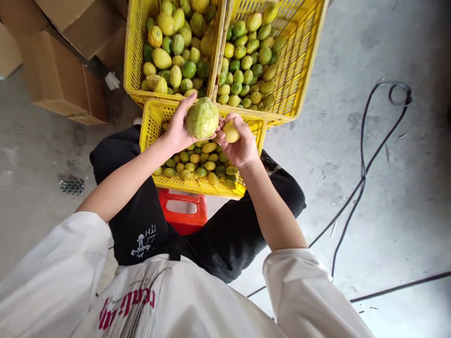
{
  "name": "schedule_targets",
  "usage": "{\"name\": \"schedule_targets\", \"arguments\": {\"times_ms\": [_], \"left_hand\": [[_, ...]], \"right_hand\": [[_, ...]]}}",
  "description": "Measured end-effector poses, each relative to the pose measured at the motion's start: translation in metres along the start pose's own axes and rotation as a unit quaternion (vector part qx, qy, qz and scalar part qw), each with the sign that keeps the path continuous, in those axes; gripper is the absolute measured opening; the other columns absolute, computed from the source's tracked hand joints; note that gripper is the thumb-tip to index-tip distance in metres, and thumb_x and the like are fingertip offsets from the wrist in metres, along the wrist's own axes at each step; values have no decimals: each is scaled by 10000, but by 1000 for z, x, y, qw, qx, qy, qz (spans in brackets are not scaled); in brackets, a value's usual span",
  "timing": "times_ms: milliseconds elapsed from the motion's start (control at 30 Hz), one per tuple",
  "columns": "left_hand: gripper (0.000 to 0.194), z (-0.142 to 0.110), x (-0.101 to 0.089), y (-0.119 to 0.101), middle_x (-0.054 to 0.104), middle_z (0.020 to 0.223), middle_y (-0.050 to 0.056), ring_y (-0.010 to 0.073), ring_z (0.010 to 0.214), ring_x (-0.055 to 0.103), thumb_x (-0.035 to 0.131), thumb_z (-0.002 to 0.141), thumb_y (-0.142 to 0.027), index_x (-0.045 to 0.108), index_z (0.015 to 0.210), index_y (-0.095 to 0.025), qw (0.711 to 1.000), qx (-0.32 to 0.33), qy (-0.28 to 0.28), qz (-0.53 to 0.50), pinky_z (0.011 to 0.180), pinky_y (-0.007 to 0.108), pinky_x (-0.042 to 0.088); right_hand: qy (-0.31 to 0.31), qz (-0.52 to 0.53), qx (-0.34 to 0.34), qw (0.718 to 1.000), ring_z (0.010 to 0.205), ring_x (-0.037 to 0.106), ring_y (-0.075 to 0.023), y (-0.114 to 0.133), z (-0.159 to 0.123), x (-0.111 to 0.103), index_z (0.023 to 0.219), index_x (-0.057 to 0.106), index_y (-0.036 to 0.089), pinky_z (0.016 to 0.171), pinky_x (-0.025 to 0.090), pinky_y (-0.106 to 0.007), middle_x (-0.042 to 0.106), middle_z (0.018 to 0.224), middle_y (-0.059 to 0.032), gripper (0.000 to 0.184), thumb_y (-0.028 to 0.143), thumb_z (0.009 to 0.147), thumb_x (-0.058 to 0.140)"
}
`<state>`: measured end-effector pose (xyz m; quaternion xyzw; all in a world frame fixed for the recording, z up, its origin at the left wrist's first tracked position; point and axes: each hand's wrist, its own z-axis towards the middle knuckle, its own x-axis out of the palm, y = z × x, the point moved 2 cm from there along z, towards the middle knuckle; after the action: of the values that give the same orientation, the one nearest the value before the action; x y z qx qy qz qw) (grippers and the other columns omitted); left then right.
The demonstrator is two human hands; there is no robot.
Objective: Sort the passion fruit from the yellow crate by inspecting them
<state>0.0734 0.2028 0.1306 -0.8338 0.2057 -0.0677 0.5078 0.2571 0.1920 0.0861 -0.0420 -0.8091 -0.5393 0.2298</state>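
Note:
My left hand [179,126] is wrapped round a large, bumpy yellow-green lemon [202,119]. Close beside it, my right hand [243,145] grips a smaller, smooth yellow lemon [231,131]. Both fruits are held up over the near yellow crate [148,136], where many small green and yellow lemons [197,162] lie. Beyond it stand a left yellow crate [136,65] with larger, mixed-size lemons [162,58] and a right yellow crate [299,56] of green and yellow lemons [246,75]. The fingertips of both hands nearly meet between the two fruits.
A red plastic stool [186,218] stands between my legs, at the near crate's front edge. Cardboard boxes [63,80] are stacked at the upper left. A black cable [364,173] loops across the concrete floor [405,188] on the right.

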Motion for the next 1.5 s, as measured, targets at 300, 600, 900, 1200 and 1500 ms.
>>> {"name": "schedule_targets", "arguments": {"times_ms": [300, 600, 900, 1200, 1500], "left_hand": [[597, 1, -4, 2, 851, 1116, 117, 314, 1258, 804, 402, 1094, -611, 677, 1422, -195, 854, 6, -49, -518, 836, 307, 712], [733, 1, 16, 9, 871, 1045, 140, 287, 925, 871, 438, 1088, -758, 709, 1417, -161, 864, -75, 27, -497, 525, 250, 612], [557, 1, -1, 2, 869, 1052, 103, 305, 1073, 845, 418, 1097, -579, 724, 1406, -230, 847, -34, -39, -529, 771, 350, 705], [536, 1, 12, 7, 825, 942, 94, 203, 743, 790, 535, 1093, -671, 773, 1145, -193, 876, -28, -24, -482, 513, 242, 575], [566, 0, 13, 10, 818, 819, 73, 253, 893, 855, 520, 1070, -717, 773, 1077, -212, 860, -76, -24, -504, 696, 284, 677]], "right_hand": [[54, 196, -13, 979, 1134, 777, -190, 14, 4, 1, 1148, 721, 303, 971, 674, -287, 825, 1149, 23, 458, 492, 782, 922], [45, 156, 2, 987, 714, 656, -123, -9, 6, 4, 970, 651, 303, 537, 556, -214, 679, 898, 41, 442, 480, 752, 991], [50, 180, -6, 982, 1092, 703, -212, 12, 7, -1, 1154, 710, 287, 937, 628, -339, 799, 1193, -14, 500, 503, 722, 840], [23, 113, 30, 993, 801, 693, -144, -4, 2, 3, 1079, 665, 329, 749, 684, -260, 728, 932, 39, 392, 593, 878, 873], [34, 153, 31, 987, 718, 680, -102, -3, 1, 5, 1070, 617, 316, 542, 579, -142, 710, 940, 45, 329, 518, 938, 842]]}}
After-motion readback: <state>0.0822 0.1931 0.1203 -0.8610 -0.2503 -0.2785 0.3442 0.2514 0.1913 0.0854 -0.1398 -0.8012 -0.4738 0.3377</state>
